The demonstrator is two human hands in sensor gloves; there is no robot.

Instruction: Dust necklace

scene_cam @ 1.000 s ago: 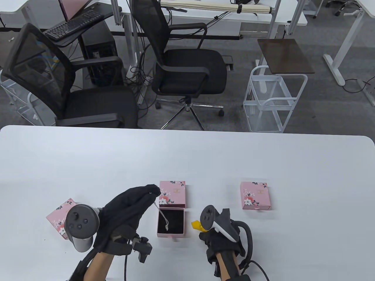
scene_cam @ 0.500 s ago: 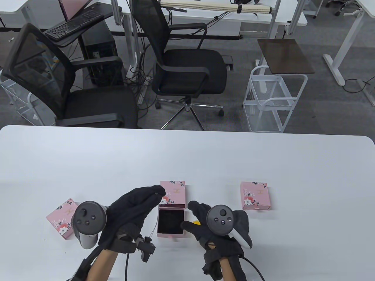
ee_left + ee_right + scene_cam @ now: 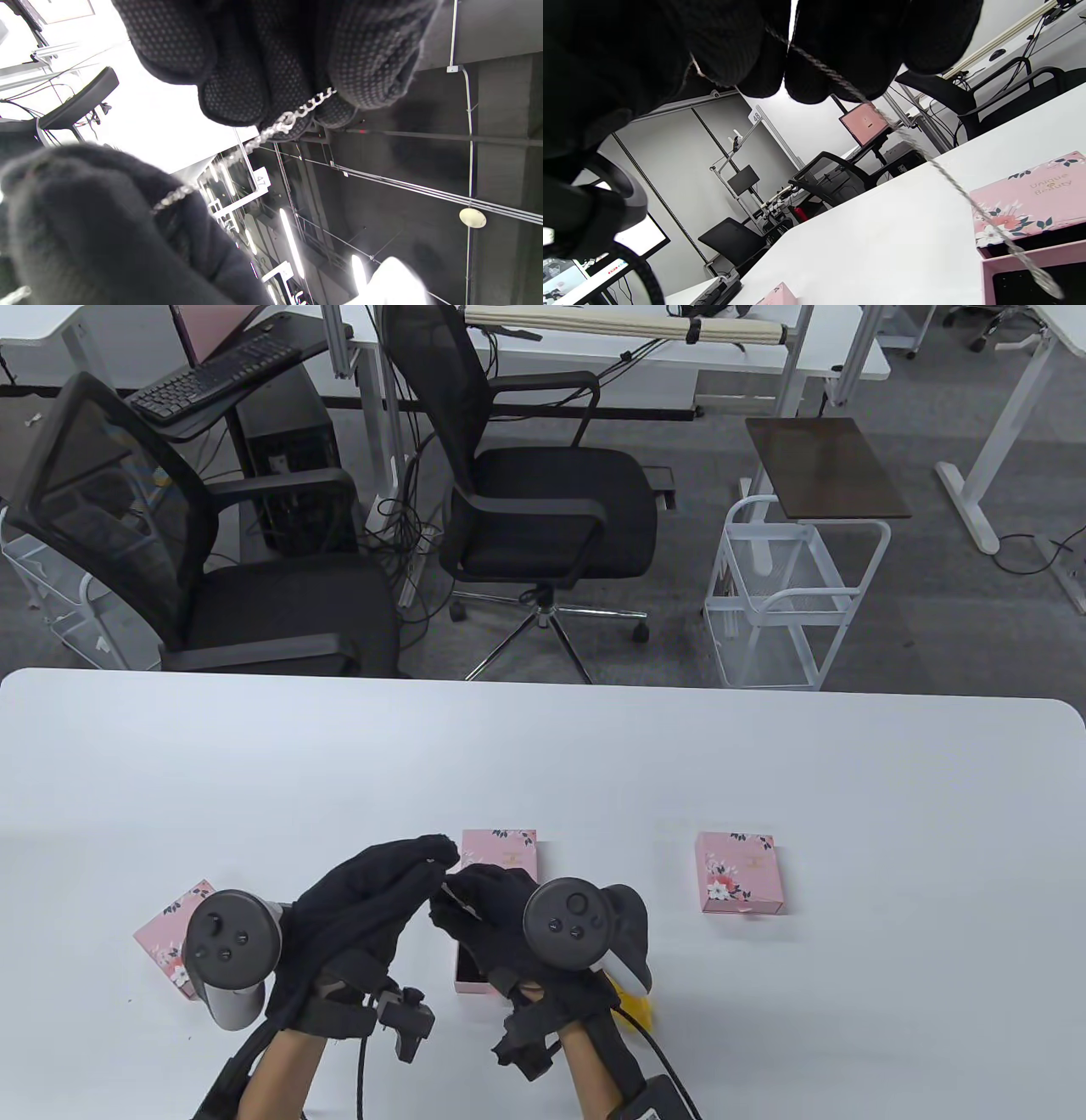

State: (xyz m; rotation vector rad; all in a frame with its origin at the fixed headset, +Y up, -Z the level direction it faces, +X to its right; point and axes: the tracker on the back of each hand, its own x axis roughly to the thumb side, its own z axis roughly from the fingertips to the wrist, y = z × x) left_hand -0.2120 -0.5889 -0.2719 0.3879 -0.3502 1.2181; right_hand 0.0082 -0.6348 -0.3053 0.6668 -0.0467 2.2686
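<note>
On the white table (image 3: 594, 763), before two office chairs (image 3: 543, 500), both hands, left hand (image 3: 373, 912) and right hand (image 3: 496, 920), pinch the necklace (image 3: 254, 142).

Open box (image 3: 471, 976) at the table (image 3: 543, 763) front, closed boxes left (image 3: 174, 937) and right (image 3: 740, 872).

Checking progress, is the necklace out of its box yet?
Mostly out: left hand pinches the necklace; its end dangles over the open box.
</note>
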